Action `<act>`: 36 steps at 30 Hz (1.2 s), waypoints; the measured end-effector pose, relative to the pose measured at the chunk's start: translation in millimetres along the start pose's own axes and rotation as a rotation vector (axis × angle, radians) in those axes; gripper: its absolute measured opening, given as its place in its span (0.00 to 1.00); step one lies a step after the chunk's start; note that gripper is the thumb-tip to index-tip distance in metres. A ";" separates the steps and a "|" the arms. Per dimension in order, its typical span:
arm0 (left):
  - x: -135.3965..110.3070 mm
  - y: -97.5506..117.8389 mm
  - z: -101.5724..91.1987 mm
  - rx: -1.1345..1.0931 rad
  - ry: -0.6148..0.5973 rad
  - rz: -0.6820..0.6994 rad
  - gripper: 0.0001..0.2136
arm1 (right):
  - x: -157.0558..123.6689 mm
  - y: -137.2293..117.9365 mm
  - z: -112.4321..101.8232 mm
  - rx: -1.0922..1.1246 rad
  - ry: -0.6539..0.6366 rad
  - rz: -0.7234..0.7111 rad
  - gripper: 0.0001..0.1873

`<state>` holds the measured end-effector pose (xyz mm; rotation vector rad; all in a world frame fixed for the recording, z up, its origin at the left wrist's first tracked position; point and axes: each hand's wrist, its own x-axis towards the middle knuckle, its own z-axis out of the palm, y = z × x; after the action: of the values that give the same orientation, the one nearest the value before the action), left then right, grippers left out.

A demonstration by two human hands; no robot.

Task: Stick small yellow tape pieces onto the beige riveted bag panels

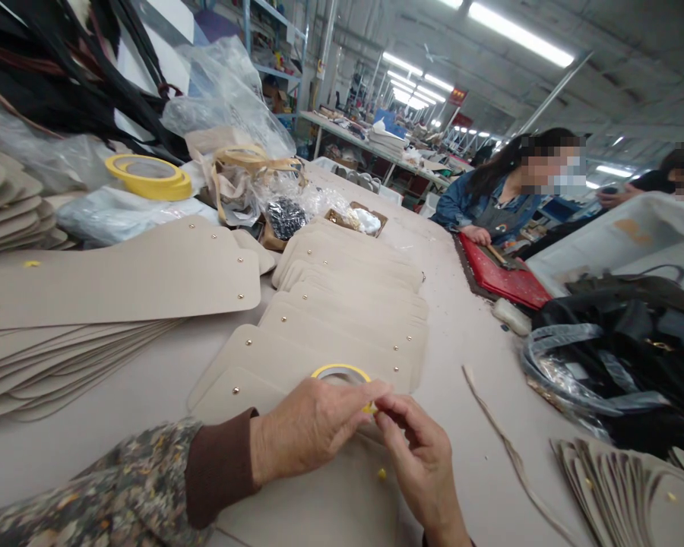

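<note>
My left hand (313,422) is closed around a roll of yellow tape (342,371), whose upper rim shows above the fingers. At the roll's near edge, the fingertips of my right hand (419,448) pinch a small yellow piece at the tape's end. Both hands' fingertips meet there. Beneath them lies a beige panel (313,494) with a bit of yellow tape near its right side. Just beyond, overlapping beige panels (342,327) with small metal rivets spread across the table.
Beige panels (119,266) are stacked at left, below yellow tape rolls (148,176). More panels (621,486) stand at lower right. A beige strip (507,448) lies near black bags (615,349). Across the table, a person (507,190) works at a red board (501,273).
</note>
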<state>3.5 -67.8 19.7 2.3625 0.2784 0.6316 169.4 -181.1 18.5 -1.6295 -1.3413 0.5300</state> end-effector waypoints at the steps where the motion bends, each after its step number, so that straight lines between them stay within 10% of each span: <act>1: -1.1 -0.8 1.4 0.044 0.003 0.009 0.18 | 0.2 0.1 -0.3 -0.029 0.008 -0.051 0.09; 13: -1.8 -1.0 7.6 0.246 -0.085 -0.025 0.05 | 3.5 -2.8 11.5 -0.355 0.137 -0.424 0.09; 26: 3.1 0.3 5.8 0.295 -0.138 -0.122 0.05 | 4.2 0.2 13.5 -0.267 0.141 -0.247 0.06; 36: 3.6 0.2 21.0 0.385 0.124 0.033 0.11 | 4.3 -0.4 30.1 -0.109 0.270 -0.067 0.07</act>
<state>17.2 -78.3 7.3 2.7019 0.4511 0.8016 146.6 -165.7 5.5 -1.6705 -1.2342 0.1914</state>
